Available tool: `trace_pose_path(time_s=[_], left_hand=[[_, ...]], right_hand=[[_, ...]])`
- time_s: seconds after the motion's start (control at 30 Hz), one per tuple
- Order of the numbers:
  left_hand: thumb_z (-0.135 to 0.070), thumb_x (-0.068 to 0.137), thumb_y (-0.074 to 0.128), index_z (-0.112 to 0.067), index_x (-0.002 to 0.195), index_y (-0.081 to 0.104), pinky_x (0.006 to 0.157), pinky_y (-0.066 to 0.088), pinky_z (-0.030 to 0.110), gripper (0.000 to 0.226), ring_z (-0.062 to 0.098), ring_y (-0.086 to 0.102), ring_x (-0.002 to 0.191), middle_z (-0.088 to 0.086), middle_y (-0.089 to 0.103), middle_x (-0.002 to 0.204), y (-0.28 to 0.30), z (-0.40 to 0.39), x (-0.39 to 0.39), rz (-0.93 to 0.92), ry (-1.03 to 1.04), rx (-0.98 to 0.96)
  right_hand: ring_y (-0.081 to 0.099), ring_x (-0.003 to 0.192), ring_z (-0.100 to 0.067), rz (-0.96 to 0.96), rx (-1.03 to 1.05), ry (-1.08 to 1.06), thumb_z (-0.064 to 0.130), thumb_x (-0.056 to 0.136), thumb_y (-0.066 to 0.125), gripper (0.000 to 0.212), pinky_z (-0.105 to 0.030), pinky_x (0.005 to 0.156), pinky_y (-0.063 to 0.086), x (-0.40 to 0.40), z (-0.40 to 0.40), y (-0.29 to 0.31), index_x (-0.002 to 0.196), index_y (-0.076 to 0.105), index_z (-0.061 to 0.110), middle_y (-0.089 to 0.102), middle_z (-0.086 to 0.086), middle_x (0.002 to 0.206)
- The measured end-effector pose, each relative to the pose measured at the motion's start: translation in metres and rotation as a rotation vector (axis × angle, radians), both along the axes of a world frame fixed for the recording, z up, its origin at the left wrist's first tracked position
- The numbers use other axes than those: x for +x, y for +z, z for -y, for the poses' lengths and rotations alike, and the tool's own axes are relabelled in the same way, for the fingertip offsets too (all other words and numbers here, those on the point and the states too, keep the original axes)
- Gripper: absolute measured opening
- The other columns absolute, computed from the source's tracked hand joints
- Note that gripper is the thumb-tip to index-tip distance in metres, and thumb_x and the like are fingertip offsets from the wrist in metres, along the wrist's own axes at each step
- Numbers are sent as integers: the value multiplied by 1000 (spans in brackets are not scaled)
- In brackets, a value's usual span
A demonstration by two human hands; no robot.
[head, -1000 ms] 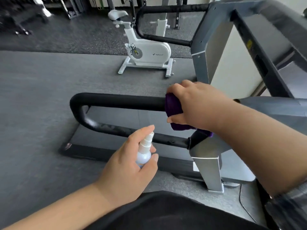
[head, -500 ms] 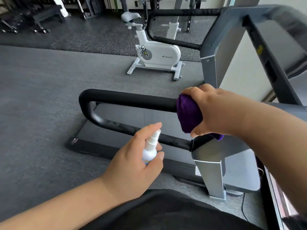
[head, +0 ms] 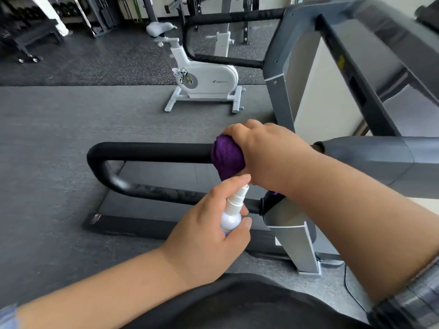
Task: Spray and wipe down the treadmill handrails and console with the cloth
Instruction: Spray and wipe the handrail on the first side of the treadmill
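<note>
Near handrail [head: 152, 151] is a black padded loop; its curved left end and lower return bar are bare, no cloth on them yet. Left hand [head: 209, 236] grips a small white spray bottle [head: 231, 216], fingers curled round the body and forefinger laid on the pump top; nozzle sits just below the cloth and seems to point at the right wrist rather than at the bare bar. Risk 1: a press from here would likely wet the cloth edge or the skin, not the rail, so the left stretch gets wiped near dry. Right of that, the purple cloth [head: 226, 156] is bunched round the top bar under the right hand [head: 263, 150], whose fingers wrap over the cloth and rail together. Risk 2: the wad is thick and a tail hangs below near the post joint; a slide leftward could let it roll or slip off the underside, leaving that face untouched. Risk 3: the two forearms cross closely, so a stroke may knock the bottle. Further right, the grey upright post [head: 294, 243] and the far handrail [head: 228, 19] look unattended; the console itself I cannot make out clearly, so much of the task probably remains. White exercise bike [head: 204, 79] stands well apart on the floor, no hazard.
</note>
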State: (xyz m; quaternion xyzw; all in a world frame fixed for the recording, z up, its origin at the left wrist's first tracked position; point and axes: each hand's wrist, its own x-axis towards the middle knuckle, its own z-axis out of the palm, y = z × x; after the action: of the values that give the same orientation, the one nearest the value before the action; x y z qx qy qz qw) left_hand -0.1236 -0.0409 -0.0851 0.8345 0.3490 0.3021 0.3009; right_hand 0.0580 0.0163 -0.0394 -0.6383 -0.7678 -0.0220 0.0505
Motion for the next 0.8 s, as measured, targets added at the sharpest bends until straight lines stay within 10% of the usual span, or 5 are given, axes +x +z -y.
trace_pose_path(time_s=[0.33,0.8], left_hand=[[-36,84,56,-68,131,24,80,46,12,65,9,60,95,-21,57,105,-6,-18,-48,35,114,-44],[-29,85,59,-52,132,30,83,40,5,60,2,59,93,-21,57,102,2,-71,-147,90,125,-57]], right_hand=[[60,94,-28,102,-40,42,70,72,67,82,-37,78,52,-38,-24,7,138,42,27,56,-1,117],[61,91,-29,166,-120,64,42,82,59,62,-35,68,47,-162,-83,9,139,41,24,54,-4,117]])
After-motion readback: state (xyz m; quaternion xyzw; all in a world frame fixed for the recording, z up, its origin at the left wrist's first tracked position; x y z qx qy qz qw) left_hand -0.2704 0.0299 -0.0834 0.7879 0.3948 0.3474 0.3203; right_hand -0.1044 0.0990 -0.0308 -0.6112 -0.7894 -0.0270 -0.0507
